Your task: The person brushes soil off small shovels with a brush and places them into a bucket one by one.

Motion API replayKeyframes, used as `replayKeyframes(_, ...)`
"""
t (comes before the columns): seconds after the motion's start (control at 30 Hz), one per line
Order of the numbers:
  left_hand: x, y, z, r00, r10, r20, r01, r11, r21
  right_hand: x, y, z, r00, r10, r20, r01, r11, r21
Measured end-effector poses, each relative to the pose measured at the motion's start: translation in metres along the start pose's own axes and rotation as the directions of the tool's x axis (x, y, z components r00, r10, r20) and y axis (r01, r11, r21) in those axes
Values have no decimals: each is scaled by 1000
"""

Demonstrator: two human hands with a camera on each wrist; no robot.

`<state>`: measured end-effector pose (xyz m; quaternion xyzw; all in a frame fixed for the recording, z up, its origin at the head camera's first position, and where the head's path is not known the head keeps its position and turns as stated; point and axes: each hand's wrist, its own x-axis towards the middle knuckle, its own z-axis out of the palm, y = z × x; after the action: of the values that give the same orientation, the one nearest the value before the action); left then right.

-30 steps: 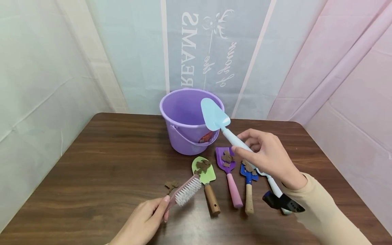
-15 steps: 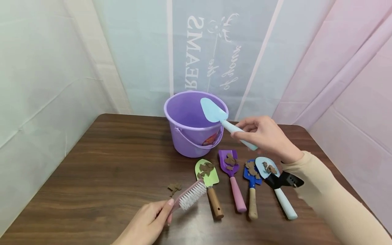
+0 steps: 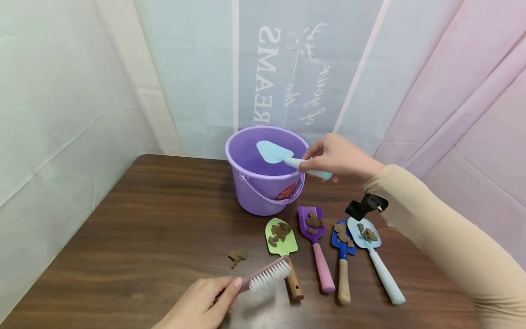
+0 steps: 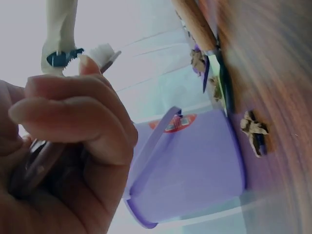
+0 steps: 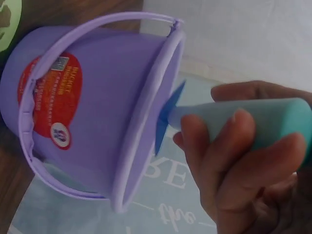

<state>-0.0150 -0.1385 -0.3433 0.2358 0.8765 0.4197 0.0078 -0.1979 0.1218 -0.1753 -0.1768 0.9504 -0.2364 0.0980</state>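
My right hand (image 3: 339,157) grips the handle of a light blue trowel (image 3: 273,151), its blade over the mouth of a purple bucket (image 3: 263,196). In the right wrist view the fingers wrap the pale handle (image 5: 234,124) close to the bucket rim. My left hand (image 3: 205,299) holds a pink-brown brush (image 3: 269,276) with white bristles, low in front; the brush overlaps the wooden handle of a green trowel (image 3: 281,246) in the head view. Left of that trowel, a small clump of brown bits (image 3: 237,257) lies on the table.
Right of the green trowel lie a purple shovel (image 3: 320,269) with pink handle, a blue shovel (image 3: 344,278) and another light blue trowel (image 3: 384,274). Brown bits rest on all their blades. Fabric (image 3: 197,82) hangs behind the dark wooden table (image 3: 135,228).
My right hand has carried the light blue trowel up and left, and its blade has tipped flatter over the bucket. The left hand with the brush has shifted slightly right and down in view.
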Motion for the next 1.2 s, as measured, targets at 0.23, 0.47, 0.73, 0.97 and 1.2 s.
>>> replayKeyframes(0.23, 1, 3, -3, 1000, 18, 25, -18, 1000, 4, 35, -13, -2, 994, -1, 107, 7, 999, -51)
replayKeyframes(0.47, 1, 3, -6, 1000, -18, 21, 18, 1000, 5, 69, -20, 7, 990, -10, 142, 34, 984, -174)
replayKeyframes(0.73, -2, 0, -6, 999, 16, -36, -15, 999, 31, 97, -24, 18, 968, -29, 248, 81, 976, -201)
replayKeyframes(0.97, -3, -3, -5, 999, 21, -49, -20, 1000, 17, 112, -22, 28, 957, -6, 289, 71, 974, -214)
replayKeyframes(1.2, -3, -7, -5, 999, 12, -42, -12, 1000, 1, 121, -21, 35, 937, 27, 349, 59, 970, -234)
